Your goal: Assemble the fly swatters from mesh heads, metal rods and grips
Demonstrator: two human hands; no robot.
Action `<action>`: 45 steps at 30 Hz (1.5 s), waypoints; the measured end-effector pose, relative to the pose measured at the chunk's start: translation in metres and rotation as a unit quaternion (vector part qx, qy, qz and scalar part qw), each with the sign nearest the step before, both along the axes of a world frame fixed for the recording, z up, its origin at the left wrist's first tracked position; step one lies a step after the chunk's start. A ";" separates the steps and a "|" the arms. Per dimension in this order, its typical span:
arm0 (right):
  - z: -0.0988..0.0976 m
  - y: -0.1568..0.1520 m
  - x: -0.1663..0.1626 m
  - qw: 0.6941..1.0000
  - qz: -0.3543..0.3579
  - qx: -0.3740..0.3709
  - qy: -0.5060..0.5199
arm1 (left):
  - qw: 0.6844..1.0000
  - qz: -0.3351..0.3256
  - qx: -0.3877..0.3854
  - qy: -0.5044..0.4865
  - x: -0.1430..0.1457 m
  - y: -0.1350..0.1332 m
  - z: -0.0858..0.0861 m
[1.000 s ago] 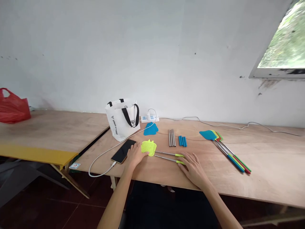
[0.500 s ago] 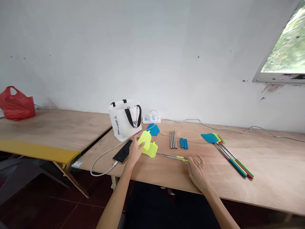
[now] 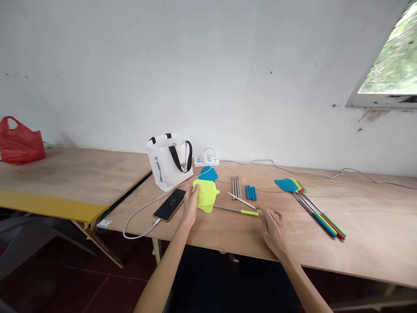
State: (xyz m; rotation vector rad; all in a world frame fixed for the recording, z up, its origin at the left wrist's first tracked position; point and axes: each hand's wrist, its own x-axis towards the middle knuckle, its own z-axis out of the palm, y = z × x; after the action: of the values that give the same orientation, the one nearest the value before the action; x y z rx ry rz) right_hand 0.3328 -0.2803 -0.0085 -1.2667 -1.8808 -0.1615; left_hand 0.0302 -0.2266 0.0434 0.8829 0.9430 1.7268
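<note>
My left hand (image 3: 190,204) grips a yellow-green fly swatter head (image 3: 206,194) by its left edge, its short neck pointing right. Beneath it, partly covered, lies a fly swatter whose metal rod and yellow-green handle (image 3: 249,213) stretch right along the table. My right hand (image 3: 273,228) is closed on the near end of a metal rod (image 3: 241,201), which is tilted with its bare tip towards the swatter head. A bit of yellow-green shows at the fingers; the rest of that grip is hidden. The rod tip and the neck are apart.
Several metal rods (image 3: 236,188) and blue handle grips (image 3: 251,192) lie behind the hands, with blue swatter heads (image 3: 209,174) further left. Assembled swatters (image 3: 312,208) rest at right. A phone (image 3: 169,205) on a white cable, a white bag (image 3: 169,163) and a power strip (image 3: 206,161) stand left.
My left hand has turned the swatter head so its neck points right instead of up. My right hand has lifted the rod's tip up from beside the lying swatter.
</note>
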 end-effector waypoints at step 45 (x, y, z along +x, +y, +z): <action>-0.012 0.008 0.009 0.997 0.064 -0.014 -0.028 | 0.988 -0.084 0.000 0.129 -0.004 -0.003 0.002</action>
State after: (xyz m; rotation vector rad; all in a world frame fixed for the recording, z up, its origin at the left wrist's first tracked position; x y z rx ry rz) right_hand 0.3421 -0.2726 -0.0202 -1.1659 -2.0121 -0.1027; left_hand 0.0262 -0.2297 0.0455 1.1719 1.0061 1.4930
